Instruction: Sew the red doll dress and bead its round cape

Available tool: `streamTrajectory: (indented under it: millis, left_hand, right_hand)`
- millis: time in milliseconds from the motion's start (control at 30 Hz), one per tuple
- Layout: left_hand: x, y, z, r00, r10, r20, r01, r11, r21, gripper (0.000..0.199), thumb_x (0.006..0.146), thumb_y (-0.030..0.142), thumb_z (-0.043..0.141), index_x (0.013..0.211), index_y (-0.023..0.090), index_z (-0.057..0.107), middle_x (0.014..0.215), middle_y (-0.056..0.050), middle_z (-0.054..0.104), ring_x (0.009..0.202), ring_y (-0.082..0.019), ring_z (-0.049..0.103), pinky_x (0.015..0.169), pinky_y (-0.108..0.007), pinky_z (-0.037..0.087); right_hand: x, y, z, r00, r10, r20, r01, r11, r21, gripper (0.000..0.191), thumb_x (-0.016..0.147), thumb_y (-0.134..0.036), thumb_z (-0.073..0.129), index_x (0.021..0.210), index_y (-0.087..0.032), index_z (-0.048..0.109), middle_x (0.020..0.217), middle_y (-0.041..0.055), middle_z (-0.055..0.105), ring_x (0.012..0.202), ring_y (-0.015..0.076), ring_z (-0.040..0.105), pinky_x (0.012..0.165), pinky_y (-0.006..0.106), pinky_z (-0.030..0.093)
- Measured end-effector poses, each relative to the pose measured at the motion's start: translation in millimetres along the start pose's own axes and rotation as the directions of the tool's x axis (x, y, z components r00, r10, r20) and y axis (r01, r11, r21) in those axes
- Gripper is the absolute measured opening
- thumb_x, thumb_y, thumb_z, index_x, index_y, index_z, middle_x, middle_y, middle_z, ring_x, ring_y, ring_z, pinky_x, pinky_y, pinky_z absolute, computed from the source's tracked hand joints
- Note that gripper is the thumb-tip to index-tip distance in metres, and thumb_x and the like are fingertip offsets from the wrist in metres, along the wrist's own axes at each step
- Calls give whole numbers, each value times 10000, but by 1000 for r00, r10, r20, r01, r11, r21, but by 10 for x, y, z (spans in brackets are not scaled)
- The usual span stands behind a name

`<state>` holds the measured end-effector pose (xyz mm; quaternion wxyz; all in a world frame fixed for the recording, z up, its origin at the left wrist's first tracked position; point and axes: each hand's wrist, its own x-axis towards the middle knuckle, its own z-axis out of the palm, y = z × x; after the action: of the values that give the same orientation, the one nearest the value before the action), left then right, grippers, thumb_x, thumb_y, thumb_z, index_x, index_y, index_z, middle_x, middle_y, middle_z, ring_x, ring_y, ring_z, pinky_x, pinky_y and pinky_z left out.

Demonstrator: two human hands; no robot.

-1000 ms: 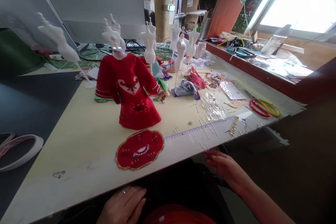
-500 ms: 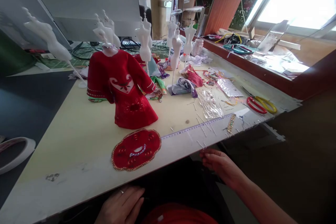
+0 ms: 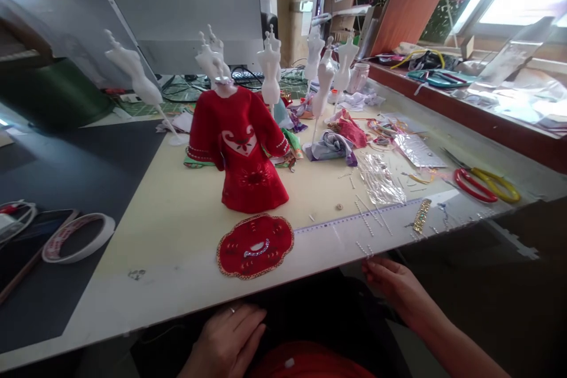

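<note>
My right hand (image 3: 394, 283) is at the table's front edge, thumb and fingertips pressed together. Short bead strands (image 3: 364, 248) lie right at those fingertips; what the fingers pinch, if anything, is too small to make out. Below the front edge rests my left hand (image 3: 233, 336), a ring on one finger, its fingers lying flat side by side with nothing seen in them. Before me lies a flat red scalloped piece (image 3: 230, 251) with patterned trim and a crescent of shiny beads round its centre opening. Behind it, a small red dress (image 3: 241, 130) stands on a white mini mannequin.
Scissors (image 3: 491, 183) with red and yellow handles lie right, near a gold beaded strip (image 3: 422, 215). A ruler (image 3: 328, 224) and a clear plastic bag (image 3: 381, 180) are mid-table. Several white mannequins (image 3: 325, 80) and fabric scraps stand behind. A tape roll (image 3: 104, 239) is left.
The view has swung left, so the table and its things appear farther right, and a phone-like object shows at left. Both hands keep about the same places and poses at the table.
</note>
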<state>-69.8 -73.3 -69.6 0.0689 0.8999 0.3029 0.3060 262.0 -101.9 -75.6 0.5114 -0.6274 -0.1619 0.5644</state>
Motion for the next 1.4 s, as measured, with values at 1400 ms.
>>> streamTrajectory:
  millis: [1400]
  left_hand:
    - [99, 191, -108, 996, 76, -47, -79, 996, -49, 269, 785, 60, 539, 1048, 90, 585, 901, -112, 673, 810, -186, 602, 723, -337, 541]
  right_hand:
    - [-265, -502, 53, 869, -460, -180, 415, 878, -240, 254, 599, -403, 786, 760, -239, 677, 696, 19, 569, 664, 146, 508, 553, 231, 435]
